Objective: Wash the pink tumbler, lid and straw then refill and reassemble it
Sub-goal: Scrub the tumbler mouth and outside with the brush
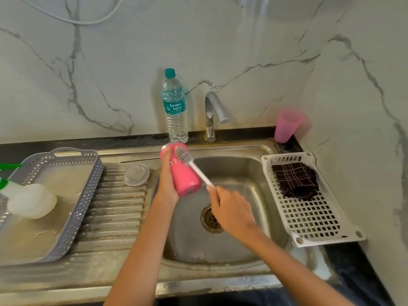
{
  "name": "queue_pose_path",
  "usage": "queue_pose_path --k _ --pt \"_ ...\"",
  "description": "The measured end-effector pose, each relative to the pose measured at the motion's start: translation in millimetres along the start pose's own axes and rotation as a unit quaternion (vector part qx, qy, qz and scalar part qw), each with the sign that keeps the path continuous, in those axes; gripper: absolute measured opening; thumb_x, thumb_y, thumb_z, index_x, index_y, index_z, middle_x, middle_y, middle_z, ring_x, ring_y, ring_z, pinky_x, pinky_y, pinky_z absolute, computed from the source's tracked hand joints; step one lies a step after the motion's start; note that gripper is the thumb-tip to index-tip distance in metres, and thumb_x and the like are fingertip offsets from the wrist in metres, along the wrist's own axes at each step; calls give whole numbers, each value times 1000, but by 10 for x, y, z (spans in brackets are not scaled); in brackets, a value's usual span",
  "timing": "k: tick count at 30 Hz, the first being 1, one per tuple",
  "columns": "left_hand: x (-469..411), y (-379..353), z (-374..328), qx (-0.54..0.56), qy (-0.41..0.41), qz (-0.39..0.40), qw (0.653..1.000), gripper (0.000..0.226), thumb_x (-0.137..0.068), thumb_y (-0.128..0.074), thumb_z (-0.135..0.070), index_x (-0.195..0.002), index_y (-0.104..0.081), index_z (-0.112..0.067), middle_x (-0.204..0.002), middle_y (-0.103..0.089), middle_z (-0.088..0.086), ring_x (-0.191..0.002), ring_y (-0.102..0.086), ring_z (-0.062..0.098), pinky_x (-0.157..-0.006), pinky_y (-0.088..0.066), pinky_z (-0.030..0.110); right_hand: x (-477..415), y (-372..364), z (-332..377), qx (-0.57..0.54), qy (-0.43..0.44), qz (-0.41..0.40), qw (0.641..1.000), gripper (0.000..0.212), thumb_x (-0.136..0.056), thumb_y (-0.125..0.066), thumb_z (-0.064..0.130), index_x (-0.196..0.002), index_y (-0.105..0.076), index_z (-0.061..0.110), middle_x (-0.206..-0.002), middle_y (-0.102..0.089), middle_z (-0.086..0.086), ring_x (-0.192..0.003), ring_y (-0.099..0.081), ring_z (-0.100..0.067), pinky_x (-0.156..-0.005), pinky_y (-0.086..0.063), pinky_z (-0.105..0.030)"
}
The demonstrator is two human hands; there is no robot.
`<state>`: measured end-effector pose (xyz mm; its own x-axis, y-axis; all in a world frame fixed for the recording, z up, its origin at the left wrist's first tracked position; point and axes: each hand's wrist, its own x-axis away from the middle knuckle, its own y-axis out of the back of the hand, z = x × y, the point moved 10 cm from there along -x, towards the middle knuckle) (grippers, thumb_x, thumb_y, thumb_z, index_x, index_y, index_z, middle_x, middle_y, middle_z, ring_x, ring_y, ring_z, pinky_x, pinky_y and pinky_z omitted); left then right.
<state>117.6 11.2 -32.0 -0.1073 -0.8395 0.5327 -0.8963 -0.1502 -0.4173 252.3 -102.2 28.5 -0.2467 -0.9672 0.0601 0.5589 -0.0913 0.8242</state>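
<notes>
My left hand (166, 184) grips the pink tumbler (184, 180), tilted over the sink's (220, 265) left edge. My right hand (231, 208) curls round the brush (194, 167), bristles at the rim. Early days, I judge: lid (136, 175) and straw (140, 160) lie on the drainboard, and refilling and reassembly remain.

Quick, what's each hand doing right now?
Left hand: grips the pink cylindrical tumbler.
Right hand: grips the white-handled grey bottle brush.

The water bottle (175, 107) label reads "Suriya Aqua"; the tumbler's (184, 175) lettering is unreadable.
</notes>
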Motion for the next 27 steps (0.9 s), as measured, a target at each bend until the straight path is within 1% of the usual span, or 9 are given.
queue_pose_path --k 4,7,11,15,17,19,22,24,27 --pt "155 -295 189 -18 7 46 999 49 -87 -56 -62 -109 -59 -19 -94 -69 8 -81 -68 22 -70 -57 35 -373 235 36 -38 -11 -27 999 44 -103 -24 47 -80 -49 19 -83 -64 -9 -76 -53 -30 -65 -34 -34" --pt "42 -178 -70 16 -24 19 999 62 -83 -58 -65 -122 -55 -18 -100 -69 10 -85 -71 26 -71 -59 39 -134 125 -68 10 2 -10 1000 44 -102 -23 51 -80 -48 22 -82 -65 -12 -80 -59 -37 -66 -41 -39" --pt "63 -159 -243 27 -35 36 998 52 -87 -55 -61 -112 -58 -16 -84 -68 7 -68 -70 20 -56 -59 32 161 33 -195 5 -4 7 1000 44 -102 -24 51 -79 -47 22 -80 -67 -11 -81 -62 -36 -65 -42 -38" --pt "243 -316 152 -24 -7 59 998 48 -88 -55 -61 -113 -56 -20 -87 -73 6 -76 -72 21 -68 -59 34 -236 225 -110 -44 -21 -22 999 44 -103 -25 48 -79 -49 20 -86 -66 -13 -85 -59 -36 -65 -35 -36" --pt "271 -333 206 -8 -1 57 998 49 -87 -55 -62 -112 -57 -20 -82 -74 5 -75 -72 20 -70 -59 35 -319 274 -89 -53 -16 -28 998 43 -103 -26 47 -79 -49 19 -84 -65 -13 -84 -58 -35 -65 -34 -35" --pt "181 -245 49 30 -21 35 999 60 -83 -60 -65 -120 -55 -19 -90 -72 7 -80 -72 23 -69 -59 37 -210 217 -126 -32 -10 -8 999 45 -102 -26 49 -76 -48 20 -79 -63 -11 -81 -58 -34 -64 -38 -36" --pt "7 -86 -269 89 -50 9 995 69 -80 -63 -66 -126 -54 -16 -87 -71 7 -73 -72 22 -60 -58 33 135 77 -236 -42 -11 34 998 47 -102 -26 50 -68 -42 22 -64 -55 -2 -67 -55 -27 -61 -40 -35" --pt "24 -133 -281 71 -37 36 996 65 -81 -63 -64 -123 -55 -15 -84 -71 7 -72 -72 21 -60 -58 33 156 108 -271 -54 -16 27 998 47 -102 -27 51 -68 -43 22 -63 -55 -1 -66 -55 -26 -62 -44 -36" --pt "162 -415 21 28 15 127 991 68 -81 -64 -64 -127 -53 -15 -100 -71 13 -89 -70 28 -73 -59 39 -138 285 -248 -63 -36 -13 997 46 -102 -25 51 -75 -49 21 -77 -62 -8 -77 -57 -31 -69 -47 -40"
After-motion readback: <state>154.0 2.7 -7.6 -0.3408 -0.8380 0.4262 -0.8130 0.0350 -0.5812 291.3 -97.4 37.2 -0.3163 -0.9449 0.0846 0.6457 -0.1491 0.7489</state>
